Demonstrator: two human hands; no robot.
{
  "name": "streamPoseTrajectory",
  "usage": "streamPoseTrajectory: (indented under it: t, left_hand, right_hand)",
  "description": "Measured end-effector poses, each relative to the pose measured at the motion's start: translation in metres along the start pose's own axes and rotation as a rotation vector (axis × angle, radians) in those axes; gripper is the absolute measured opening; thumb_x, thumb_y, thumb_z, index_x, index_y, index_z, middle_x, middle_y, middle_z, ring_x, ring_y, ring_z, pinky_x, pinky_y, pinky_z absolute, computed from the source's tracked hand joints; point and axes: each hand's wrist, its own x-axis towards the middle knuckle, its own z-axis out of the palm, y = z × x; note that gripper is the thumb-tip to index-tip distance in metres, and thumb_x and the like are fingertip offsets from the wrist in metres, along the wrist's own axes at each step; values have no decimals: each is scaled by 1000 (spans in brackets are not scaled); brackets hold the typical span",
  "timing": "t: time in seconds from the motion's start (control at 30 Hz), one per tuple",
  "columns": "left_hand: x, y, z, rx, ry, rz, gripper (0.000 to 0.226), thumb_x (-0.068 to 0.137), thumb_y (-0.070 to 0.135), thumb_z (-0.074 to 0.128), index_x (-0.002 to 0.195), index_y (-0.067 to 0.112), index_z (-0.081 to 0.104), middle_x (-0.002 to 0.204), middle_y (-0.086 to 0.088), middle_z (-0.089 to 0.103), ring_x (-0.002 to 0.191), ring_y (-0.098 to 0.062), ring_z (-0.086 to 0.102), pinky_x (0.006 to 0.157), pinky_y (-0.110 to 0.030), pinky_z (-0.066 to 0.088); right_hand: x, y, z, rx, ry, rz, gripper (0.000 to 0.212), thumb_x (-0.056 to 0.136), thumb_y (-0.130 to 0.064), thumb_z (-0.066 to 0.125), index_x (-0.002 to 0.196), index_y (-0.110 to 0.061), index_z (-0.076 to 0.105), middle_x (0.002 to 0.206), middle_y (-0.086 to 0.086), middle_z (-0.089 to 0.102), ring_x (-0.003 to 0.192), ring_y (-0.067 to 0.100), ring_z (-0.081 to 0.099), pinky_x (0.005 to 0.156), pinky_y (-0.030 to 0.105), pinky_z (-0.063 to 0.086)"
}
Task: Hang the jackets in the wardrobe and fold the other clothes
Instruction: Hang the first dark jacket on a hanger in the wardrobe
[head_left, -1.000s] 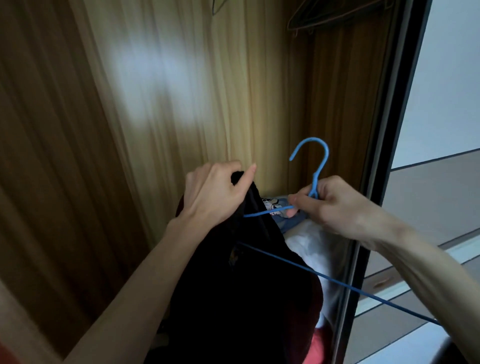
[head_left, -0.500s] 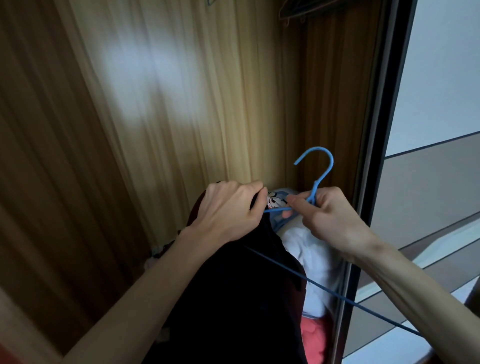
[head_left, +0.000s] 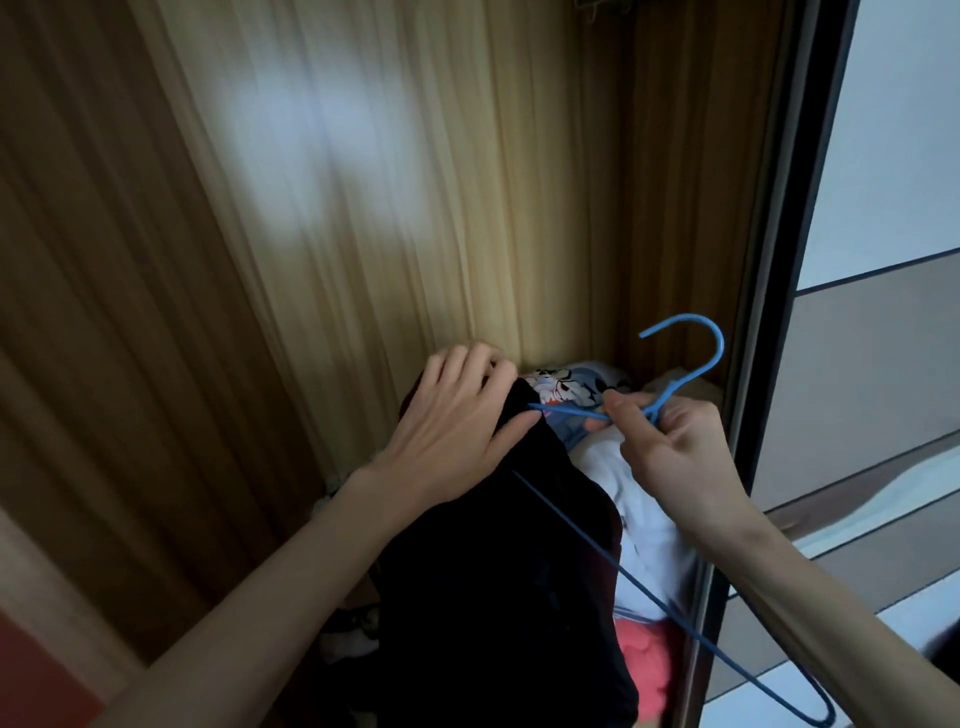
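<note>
The left hand (head_left: 457, 421) is gripping the black jacket (head_left: 498, 571) at the wardrobe (head_left: 415, 182) opening; the right hand (head_left: 670, 447) is pinching the blue hanger (head_left: 670, 395) – its half-threaded arm risks slipping out if the fabric sags.

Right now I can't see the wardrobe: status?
Left hand grips black jacket. Right hand pinches blue hanger, one arm inside jacket. Not hung. Folded clothes below.

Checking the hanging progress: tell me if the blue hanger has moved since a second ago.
Yes. The hanger, pinched by the right hand, has shifted right, its hook now closer to the dark door frame; the camera moved too, so height is unclear.
</note>
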Motion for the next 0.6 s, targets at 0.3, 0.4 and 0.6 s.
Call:
streamPoseTrajectory:
  t: [0.3, 0.4, 0.6]
  left_hand:
    - [-4, -14, 10, -194, -68, 100, 28, 106, 40, 44, 92, 19, 55, 85, 1, 59, 80, -19, 54, 72, -34, 34]
    - [-4, -19, 12, -226, -65, 76, 26, 107, 39, 45, 89, 20, 51, 82, 6, 53, 77, -19, 53, 71, -34, 35]
    - [-4, -32, 5, -273, 21, 34, 29, 108, 27, 54, 87, 29, 33, 78, 11, 39, 74, -20, 51, 69, -33, 32]
  right_hand:
    - [11, -6, -5, -113, -225, 21, 29, 102, -25, 63, 84, -11, 80, 46, -4, 26, 41, 10, 18, 41, 21, 16]
    - [23, -18, -10, -28, -430, 170, 27, 102, -27, 63, 101, -5, 79, 55, -2, 25, 45, 9, 19, 40, 20, 17]
    - [60, 7, -60, 136, -732, 431, 51, 96, -48, 57, 137, -18, 66, 100, 9, 66, 79, 17, 63, 73, 26, 55]
